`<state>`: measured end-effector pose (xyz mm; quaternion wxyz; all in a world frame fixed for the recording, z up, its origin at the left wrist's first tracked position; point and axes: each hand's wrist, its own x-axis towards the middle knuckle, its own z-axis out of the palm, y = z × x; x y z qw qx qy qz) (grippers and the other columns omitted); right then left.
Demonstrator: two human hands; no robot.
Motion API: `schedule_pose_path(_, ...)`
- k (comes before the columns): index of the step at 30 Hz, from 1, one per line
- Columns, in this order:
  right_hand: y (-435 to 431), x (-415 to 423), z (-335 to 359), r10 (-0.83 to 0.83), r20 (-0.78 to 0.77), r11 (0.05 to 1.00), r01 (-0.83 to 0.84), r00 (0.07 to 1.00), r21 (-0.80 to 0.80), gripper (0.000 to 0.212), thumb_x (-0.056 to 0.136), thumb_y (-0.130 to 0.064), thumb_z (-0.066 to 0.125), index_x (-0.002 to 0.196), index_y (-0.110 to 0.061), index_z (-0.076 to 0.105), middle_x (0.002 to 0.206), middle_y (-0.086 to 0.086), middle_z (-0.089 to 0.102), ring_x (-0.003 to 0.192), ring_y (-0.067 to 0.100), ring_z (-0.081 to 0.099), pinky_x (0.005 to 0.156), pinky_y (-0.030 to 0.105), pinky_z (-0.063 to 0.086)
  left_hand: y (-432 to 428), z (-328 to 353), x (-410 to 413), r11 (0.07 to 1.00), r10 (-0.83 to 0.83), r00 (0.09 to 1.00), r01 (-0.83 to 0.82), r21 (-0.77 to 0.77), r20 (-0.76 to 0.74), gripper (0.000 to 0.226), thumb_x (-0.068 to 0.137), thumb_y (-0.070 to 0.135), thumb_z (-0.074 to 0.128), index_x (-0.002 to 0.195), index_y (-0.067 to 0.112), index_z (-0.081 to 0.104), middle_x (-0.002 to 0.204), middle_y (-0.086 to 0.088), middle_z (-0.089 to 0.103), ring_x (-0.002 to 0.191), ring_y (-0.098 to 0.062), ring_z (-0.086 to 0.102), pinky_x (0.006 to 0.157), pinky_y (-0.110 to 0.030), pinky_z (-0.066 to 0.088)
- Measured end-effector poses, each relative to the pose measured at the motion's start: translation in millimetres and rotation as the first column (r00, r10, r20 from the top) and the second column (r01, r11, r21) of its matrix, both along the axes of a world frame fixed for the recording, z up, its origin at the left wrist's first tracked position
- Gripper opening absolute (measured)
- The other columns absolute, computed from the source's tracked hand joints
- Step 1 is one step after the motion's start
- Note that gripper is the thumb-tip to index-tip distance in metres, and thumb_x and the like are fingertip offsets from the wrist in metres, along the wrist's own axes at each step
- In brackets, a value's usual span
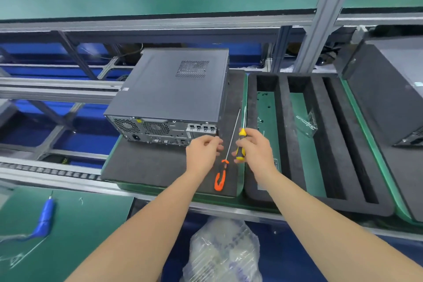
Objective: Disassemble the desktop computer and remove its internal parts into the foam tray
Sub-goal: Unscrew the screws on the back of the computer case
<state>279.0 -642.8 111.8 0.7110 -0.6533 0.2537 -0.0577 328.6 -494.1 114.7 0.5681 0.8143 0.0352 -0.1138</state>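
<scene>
Desktop computer (169, 89) closed, on mat (146, 165); R grip (254, 149) holds yellow screwdriver (240, 154).

Second computer (389, 94) cut off at right, plastic bag (224, 254) at bottom, yellow screwdriver (240, 144) tip blurred, left hand (202, 152) fingertips hidden

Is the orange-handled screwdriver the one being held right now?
No, the orange-handled screwdriver lies on the black mat, while the right hand grips the yellow-handled screwdriver.
</scene>
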Motion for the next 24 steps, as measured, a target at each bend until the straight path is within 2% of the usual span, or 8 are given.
schedule_pose_path(3,15,7,28,-0.02,0.093,0.996,0.012,0.995,0.087,0.038,0.089,-0.01,0.049,0.117,-0.024,0.07,0.09,0.01,0.064,0.052,0.023,0.058,0.043,0.031,0.045,16,25,11,0.973,-0.012,0.998,-0.003,-0.229,-0.061,0.022,0.094,0.025,0.059,0.094,0.016,0.079,0.085,-0.003,0.08,0.078,-0.023,0.076,0.067,-0.026,0.056)
schedule_pose_path(6,38,8,46,-0.009,0.073,0.988,-0.002,0.997,0.152,0.029,0.091,-0.023,0.05,0.107,-0.024,0.074,0.078,0.006,0.06,0.047,0.015,0.043,0.043,0.023,0.028,28,39,24,0.924,-0.116,0.976,0.038,-0.38,-0.184,0.027,0.097,0.027,0.055,0.106,0.013,0.077,0.099,-0.007,0.08,0.088,-0.023,0.077,0.078,-0.032,0.059)
schedule_pose_path(8,57,5,50,0.003,0.02,0.983,-0.007,1.0,0.186,0.021,0.094,-0.029,0.056,0.095,-0.016,0.072,0.073,0.008,0.058,0.047,0.016,0.04,0.044,0.023,0.025,35,42,31,0.867,-0.208,0.947,0.061,-0.494,-0.246,0.031,0.1,0.03,0.052,0.111,0.012,0.075,0.108,-0.007,0.079,0.096,-0.023,0.076,0.089,-0.035,0.058)
schedule_pose_path(11,87,-5,45,-0.003,-0.052,0.977,0.014,0.999,0.212,0.027,0.102,-0.03,0.056,0.084,-0.012,0.061,0.07,0.01,0.054,0.045,0.016,0.038,0.045,0.024,0.022,45,39,40,0.732,-0.325,0.894,0.031,-0.68,-0.308,0.031,0.103,0.027,0.05,0.116,0.007,0.071,0.119,-0.013,0.075,0.1,-0.026,0.073,0.097,-0.041,0.054)
schedule_pose_path(17,124,-27,25,-0.029,-0.161,0.987,0.054,0.987,0.15,0.033,0.108,-0.033,0.047,0.107,-0.004,0.063,0.07,0.01,0.057,0.047,0.017,0.044,0.042,0.027,0.028,58,21,50,0.717,-0.512,0.8,0.199,-0.668,-0.312,0.029,0.105,0.023,0.053,0.123,0.004,0.067,0.118,-0.013,0.075,0.109,-0.027,0.073,0.091,-0.04,0.059)
schedule_pose_path(20,132,-30,22,-0.058,-0.181,0.992,0.077,0.982,0.104,0.032,0.108,-0.033,0.044,0.11,-0.007,0.063,0.07,0.011,0.061,0.045,0.019,0.047,0.042,0.027,0.03,61,14,54,0.715,-0.57,0.762,0.276,-0.642,-0.308,0.027,0.107,0.019,0.048,0.124,0.006,0.066,0.116,-0.012,0.076,0.107,-0.026,0.074,0.084,-0.037,0.061)
schedule_pose_path(24,138,-27,22,-0.134,-0.166,0.978,0.157,0.977,0.136,0.029,0.107,-0.032,0.045,0.106,-0.008,0.062,0.066,0.008,0.057,0.043,0.018,0.039,0.044,0.025,0.021,57,14,59,0.699,-0.608,0.739,0.324,-0.638,-0.291,0.028,0.11,0.02,0.044,0.124,0.01,0.066,0.117,-0.008,0.076,0.105,-0.022,0.075,0.08,-0.035,0.061)
